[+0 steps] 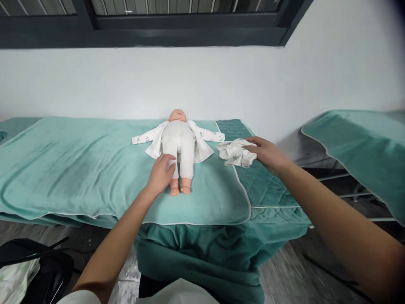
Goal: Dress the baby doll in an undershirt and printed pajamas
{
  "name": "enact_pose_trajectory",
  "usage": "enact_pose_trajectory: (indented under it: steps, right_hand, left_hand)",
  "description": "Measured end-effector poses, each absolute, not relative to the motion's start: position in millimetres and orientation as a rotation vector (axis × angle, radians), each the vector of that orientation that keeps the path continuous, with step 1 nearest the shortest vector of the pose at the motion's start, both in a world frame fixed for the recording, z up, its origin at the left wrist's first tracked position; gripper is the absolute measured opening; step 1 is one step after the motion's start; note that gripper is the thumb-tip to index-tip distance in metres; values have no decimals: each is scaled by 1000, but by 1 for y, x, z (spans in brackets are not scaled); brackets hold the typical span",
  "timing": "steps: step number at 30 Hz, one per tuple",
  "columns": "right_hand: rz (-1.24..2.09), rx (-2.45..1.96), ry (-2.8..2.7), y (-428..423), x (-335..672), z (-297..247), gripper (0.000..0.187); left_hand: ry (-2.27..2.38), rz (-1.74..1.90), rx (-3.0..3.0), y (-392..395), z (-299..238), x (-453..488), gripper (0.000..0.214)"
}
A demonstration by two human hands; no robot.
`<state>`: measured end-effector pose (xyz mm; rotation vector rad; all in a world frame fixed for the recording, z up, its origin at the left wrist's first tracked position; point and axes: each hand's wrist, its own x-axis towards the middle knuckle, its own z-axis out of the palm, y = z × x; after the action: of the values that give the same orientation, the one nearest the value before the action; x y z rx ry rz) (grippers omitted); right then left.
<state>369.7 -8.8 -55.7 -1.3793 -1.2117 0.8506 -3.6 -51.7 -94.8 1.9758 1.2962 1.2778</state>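
Note:
A baby doll (186, 154) lies on its back on the green bed cover, head toward the wall and bare feet toward me. Its body and legs are white. A white patterned baby jacket (202, 148) is on its arms, with the front spread apart on both sides. My left hand (160, 172) rests at the doll's leg on the left, fingers curved over it. To the right of the doll, my right hand (265, 153) grips a crumpled white patterned cloth (237, 153), which looks like a baby garment, at the bed's right part.
The bed carries a light green blanket (79, 169) over a darker quilted cover (272, 190). Behind it is a white wall below a dark window frame (190, 31). Another green-covered bed (363, 143) stands at right. A black chair (47, 266) with cloth on it is at lower left.

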Motion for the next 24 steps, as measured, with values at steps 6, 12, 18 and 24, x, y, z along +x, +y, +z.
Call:
enact_pose_trajectory:
  steps: [6,12,18,24]
  right_hand:
    - [1100,-1015,-1599,-59,274,8,45]
    - [986,-822,-1942,-86,221,42,23]
    - [1165,-749,-2002,-94,215,58,27]
    - [1286,-799,-1826,-91,200,63,35]
  left_hand:
    - [944,1265,1497,-63,-35,13,48]
    - [807,1233,1311,-81,1,-2,59]
    - [595,1390,1328,-93,35,-7,56]
    - [483,1545,1385,-98,66,-3,48]
